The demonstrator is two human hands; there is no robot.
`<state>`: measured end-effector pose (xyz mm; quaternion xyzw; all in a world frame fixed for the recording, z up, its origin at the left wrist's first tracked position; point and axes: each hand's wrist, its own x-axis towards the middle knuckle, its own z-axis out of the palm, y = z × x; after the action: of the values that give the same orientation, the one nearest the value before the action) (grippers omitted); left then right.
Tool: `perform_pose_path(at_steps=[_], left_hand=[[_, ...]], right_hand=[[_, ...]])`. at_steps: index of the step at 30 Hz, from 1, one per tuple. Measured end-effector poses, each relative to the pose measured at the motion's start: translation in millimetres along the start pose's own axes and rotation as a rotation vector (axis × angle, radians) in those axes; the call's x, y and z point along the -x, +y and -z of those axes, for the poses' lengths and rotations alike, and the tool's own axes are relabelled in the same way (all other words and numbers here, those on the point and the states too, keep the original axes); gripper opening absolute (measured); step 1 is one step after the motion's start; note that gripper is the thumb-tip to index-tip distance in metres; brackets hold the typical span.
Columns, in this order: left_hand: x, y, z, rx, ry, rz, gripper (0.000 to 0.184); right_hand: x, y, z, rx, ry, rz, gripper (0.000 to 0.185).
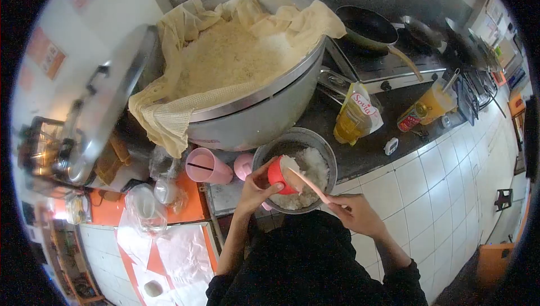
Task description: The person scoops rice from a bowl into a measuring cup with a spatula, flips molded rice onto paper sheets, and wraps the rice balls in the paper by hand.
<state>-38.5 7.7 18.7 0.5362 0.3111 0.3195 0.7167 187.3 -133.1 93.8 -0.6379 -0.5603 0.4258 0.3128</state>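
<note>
My left hand (257,189) is closed round a small red cup (277,174) filled with white rice. In my right hand (358,213) is a pink paddle (311,185), its flat end lying against the rice at the cup's top. Both are over a round metal pot (332,162) with white rice (313,166) inside. Behind the pot stands a large steamer (253,115) lined with a yellowish mesh cloth (214,100), with more rice in it.
A pink cup (208,166) stands left of the pot. An oil pouch (355,117), a can (412,116) and a jug of orange liquid (437,102) are on the right. Behind them, a frying pan (367,26) rests on the stove. The steamer's lid (104,109) leans at left.
</note>
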Motion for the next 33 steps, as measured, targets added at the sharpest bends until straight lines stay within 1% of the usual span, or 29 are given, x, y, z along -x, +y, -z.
perform_pose_path(at_steps=[1, 4, 7, 10, 13, 16, 19, 22, 24, 25, 27, 28, 29, 30, 32, 33], left_hand=[[-1, -3, 1, -0.013, 0.0, -0.016, 0.076], [-2, -9, 1, -0.034, 0.007, -0.066, 0.079], [-2, -8, -1, -0.016, 0.012, -0.113, 0.082], [2, -8, 4, 0.013, -0.014, -0.132, 0.085], [5, -9, 8, 0.012, -0.036, -0.135, 0.086], [6, -8, 5, -0.005, -0.046, -0.103, 0.086], [3, -10, 4, -0.001, -0.031, -0.105, 0.087], [3, -4, -1, -0.003, 0.032, -0.074, 0.087], [0, -3, -4, 0.005, 0.073, -0.042, 0.088], [-1, -3, -3, -0.027, 0.056, -0.08, 0.088], [-1, -6, 0, -0.092, 0.022, -0.149, 0.089], [0, -9, -1, -0.066, 0.029, -0.196, 0.089], [0, -12, -2, -0.042, 0.035, -0.248, 0.09], [0, -13, -3, -0.016, 0.045, -0.3, 0.09], [0, -12, -4, 0.011, 0.02, -0.323, 0.089], [-1, -12, -6, 0.027, 0.005, -0.331, 0.088]], right_hand=[[-2, -1, -7, 0.013, 0.028, 0.043, 0.023], [-7, -7, -16, -0.014, 0.046, 0.062, 0.024], [-11, 12, -27, -0.152, 0.138, 0.071, 0.026], [-12, 35, -9, -0.592, -0.052, -0.327, 0.029], [-9, 28, 7, -0.534, -0.03, -0.295, 0.024], [-18, 25, -14, -0.098, 0.191, 0.161, 0.025], [-26, 14, -22, 0.15, 0.179, 0.175, 0.03], [-21, 23, -30, 0.175, 0.122, 0.218, 0.032], [-18, 29, -35, 0.121, 0.106, 0.309, 0.033], [-17, 30, -35, 0.094, 0.104, 0.354, 0.034], [-18, 33, -12, 0.066, -0.018, 0.299, 0.034], [-18, 36, 3, 0.051, -0.076, 0.275, 0.035], [-17, 41, 13, 0.112, -0.052, 0.327, 0.035], [-17, 42, 12, -0.031, 0.037, 0.205, 0.033], [-13, 50, 4, -0.315, 0.208, -0.053, 0.029], [-19, 55, -3, -0.335, 0.172, -0.09, 0.028]])
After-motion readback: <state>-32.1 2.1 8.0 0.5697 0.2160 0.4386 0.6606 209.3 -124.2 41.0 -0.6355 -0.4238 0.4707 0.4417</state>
